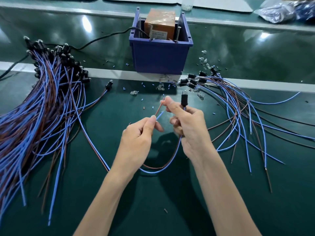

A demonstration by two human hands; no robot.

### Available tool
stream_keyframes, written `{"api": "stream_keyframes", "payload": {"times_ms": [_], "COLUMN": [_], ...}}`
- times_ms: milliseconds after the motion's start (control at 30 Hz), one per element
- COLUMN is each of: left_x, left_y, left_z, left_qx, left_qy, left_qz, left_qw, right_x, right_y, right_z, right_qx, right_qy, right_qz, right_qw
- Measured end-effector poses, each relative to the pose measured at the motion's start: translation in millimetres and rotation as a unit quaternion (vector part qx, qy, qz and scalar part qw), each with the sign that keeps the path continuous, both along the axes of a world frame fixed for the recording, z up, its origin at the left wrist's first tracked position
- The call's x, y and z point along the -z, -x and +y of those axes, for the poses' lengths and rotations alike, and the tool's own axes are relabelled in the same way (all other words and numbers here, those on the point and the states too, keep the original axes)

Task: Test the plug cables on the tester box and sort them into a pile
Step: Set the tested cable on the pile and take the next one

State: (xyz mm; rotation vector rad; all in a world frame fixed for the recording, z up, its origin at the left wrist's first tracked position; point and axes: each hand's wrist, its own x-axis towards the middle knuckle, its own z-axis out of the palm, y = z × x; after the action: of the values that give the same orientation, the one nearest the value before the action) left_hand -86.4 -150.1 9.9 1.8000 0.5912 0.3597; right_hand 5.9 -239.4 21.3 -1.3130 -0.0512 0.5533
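My right hand (187, 123) holds one plug cable upright by its black socket (184, 99), a small clear bulb at its top. It also pinches the brown wire end (159, 108) between thumb and forefinger. My left hand (141, 133) pinches the blue wire end (160, 114). The two wires loop down below my wrists (158, 169). The tester box (160, 24), orange-brown, sits in a blue bin (161, 57) straight ahead. A large pile of cables (42, 103) lies on the left. A smaller spread of cables (230, 103) lies on the right.
One single cable (95, 106) lies between the left pile and my hands. Loose clear bulbs (160, 86) and tiny insulation bits are scattered in front of the bin. A black power cord (95, 40) runs left from the bin. Plastic bags (283, 11) lie at the far right.
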Motion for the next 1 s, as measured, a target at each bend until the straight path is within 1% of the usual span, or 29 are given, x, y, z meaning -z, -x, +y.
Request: {"api": "stream_keyframes", "payload": {"times_ms": [100, 200, 267, 333, 367, 433, 500, 533, 633, 767, 833, 900, 1000], "left_x": [-1, 0, 2, 2, 1, -1, -3, -4, -6, -14, -22, -33, -48], "left_y": [3, 11, 19, 25, 27, 31, 36, 38, 41, 20, 5, -8, -26], "left_z": [2, -1, -8, -12, -12, -8, -2, 1, 10, 20, 27, 37, 51], "left_qx": [0.026, 0.018, 0.01, -0.008, -0.017, -0.027, -0.033, -0.037, -0.05, -0.052, -0.05, -0.051, -0.048], "left_qy": [-0.023, -0.03, 0.006, 0.098, 0.16, 0.286, 0.382, 0.414, 0.462, 0.534, 0.563, 0.587, 0.627], "left_qz": [0.013, 0.011, 0.008, 0.005, 0.002, -0.015, -0.044, -0.056, -0.086, -0.112, -0.123, -0.143, -0.178], "left_qw": [0.999, 0.999, 1.0, 0.995, 0.987, 0.958, 0.922, 0.908, 0.881, 0.837, 0.816, 0.795, 0.757], "right_x": [-1, 0, 1, 2, 3, 4, 4, 2, -4, -5, -4, -5, -7], "right_y": [-2, 0, 3, 6, 7, 9, 5, 1, -15, -20, -21, -23, -32], "right_z": [2, 5, 7, 8, 9, 10, 8, 6, -5, -12, -13, -13, -9], "right_qx": [0.023, 0.011, -0.013, -0.046, -0.059, -0.065, -0.035, -0.011, 0.038, 0.017, 0.015, 0.023, 0.056], "right_qy": [-0.01, 0.004, 0.019, 0.039, 0.05, 0.071, 0.073, 0.061, 0.021, 0.057, 0.06, 0.04, -0.027], "right_qz": [-0.002, -0.009, -0.017, -0.033, -0.041, -0.051, -0.053, -0.042, -0.005, -0.002, 0.007, 0.013, 0.039], "right_qw": [1.0, 1.0, 1.0, 0.998, 0.996, 0.994, 0.995, 0.997, 0.999, 0.998, 0.998, 0.999, 0.997]}}
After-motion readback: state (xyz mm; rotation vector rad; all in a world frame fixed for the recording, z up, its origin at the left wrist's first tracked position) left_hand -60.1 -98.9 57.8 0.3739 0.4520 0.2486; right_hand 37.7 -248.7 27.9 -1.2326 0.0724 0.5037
